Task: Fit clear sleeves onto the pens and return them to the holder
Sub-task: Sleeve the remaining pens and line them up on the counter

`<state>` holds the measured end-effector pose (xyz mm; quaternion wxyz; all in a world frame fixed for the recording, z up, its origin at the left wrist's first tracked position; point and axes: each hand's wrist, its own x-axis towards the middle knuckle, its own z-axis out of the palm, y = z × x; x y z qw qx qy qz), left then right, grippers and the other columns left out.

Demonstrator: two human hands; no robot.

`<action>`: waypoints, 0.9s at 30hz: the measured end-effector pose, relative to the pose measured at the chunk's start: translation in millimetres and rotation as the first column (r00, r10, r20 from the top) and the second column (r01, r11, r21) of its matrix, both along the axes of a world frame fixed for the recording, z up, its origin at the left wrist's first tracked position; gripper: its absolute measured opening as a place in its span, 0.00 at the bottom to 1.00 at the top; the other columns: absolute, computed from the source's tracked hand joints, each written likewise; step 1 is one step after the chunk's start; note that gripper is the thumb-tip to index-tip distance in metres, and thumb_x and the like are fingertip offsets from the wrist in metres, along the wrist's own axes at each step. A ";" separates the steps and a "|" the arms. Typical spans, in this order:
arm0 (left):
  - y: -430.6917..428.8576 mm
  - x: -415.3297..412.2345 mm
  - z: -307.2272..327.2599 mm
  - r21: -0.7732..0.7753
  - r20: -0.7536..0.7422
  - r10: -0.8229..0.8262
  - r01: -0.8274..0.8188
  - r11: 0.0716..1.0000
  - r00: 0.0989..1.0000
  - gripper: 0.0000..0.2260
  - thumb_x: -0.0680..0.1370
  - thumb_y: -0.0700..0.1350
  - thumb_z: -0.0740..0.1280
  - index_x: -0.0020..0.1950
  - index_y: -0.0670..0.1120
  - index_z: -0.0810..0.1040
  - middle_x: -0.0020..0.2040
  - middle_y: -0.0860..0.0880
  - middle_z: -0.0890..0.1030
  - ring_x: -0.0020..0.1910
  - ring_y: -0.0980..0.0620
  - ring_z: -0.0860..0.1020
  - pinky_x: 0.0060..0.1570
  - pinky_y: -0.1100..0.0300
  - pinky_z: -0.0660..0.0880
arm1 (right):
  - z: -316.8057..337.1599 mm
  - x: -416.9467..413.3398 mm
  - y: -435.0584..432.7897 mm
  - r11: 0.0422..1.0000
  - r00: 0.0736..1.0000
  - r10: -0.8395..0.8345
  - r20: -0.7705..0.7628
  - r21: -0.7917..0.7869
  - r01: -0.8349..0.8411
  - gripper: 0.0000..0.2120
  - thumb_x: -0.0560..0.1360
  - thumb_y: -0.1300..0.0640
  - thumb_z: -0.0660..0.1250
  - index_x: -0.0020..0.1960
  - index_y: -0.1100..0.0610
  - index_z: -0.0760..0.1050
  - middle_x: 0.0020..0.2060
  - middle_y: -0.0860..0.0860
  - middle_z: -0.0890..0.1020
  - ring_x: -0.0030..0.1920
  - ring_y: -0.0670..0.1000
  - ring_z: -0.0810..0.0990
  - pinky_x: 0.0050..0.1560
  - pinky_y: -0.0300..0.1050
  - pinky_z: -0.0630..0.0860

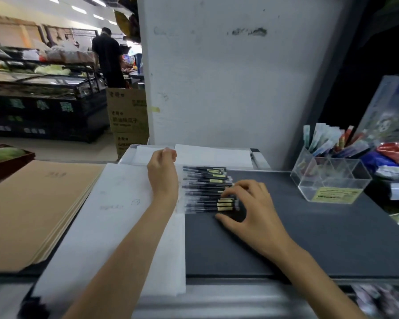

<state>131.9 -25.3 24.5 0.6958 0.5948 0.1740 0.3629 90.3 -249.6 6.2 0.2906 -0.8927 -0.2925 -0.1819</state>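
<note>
Head view: we see a pile of dark pens (pixel 205 187) lying side by side on the grey surface (pixel 320 238), tips to the left, yellow labels near their right ends. Some seem to sit in clear wrap, but it's too blurred to be sure.

Our R hand (pixel 247 203) is spread over the pile's right end. Its bent fingertips rest on the lower pens, and the thumb lies apart on the surface just below them, so no pen is clamped.

Our L hand (pixel 162 171) is at the pile's left edge, over the white paper (pixel 115 215), w/ its back to us and fingers curled under. We can't tell whether it holds anything. The two hands are apart, one at each end of the pile.

The clear holder (pixel 329 178) stands well to the right of the pens, near the surface's far edge. It has a yellow label on its front wall, and packets stick up from its rear compartments.

Left of the paper lies a brown card stack (pixel 32 203). A white wall (pixel 228 77) stands behind the surface. In the bkgd a person (pixel 107 56) stands by shop displays.
</note>
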 end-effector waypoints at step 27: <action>9.2 -115.1 -5.7 0.933 -0.357 0.159 0.342 0.114 0.920 0.26 0.75 0.64 0.65 0.71 0.56 0.72 0.64 0.51 0.76 0.62 0.47 0.75 0.58 0.49 0.72 | -4.4 3.9 4.7 0.995 0.996 -0.094 -0.002 -0.015 0.094 0.19 0.72 0.45 0.76 0.60 0.48 0.78 0.55 0.47 0.76 0.59 0.53 0.71 0.62 0.53 0.72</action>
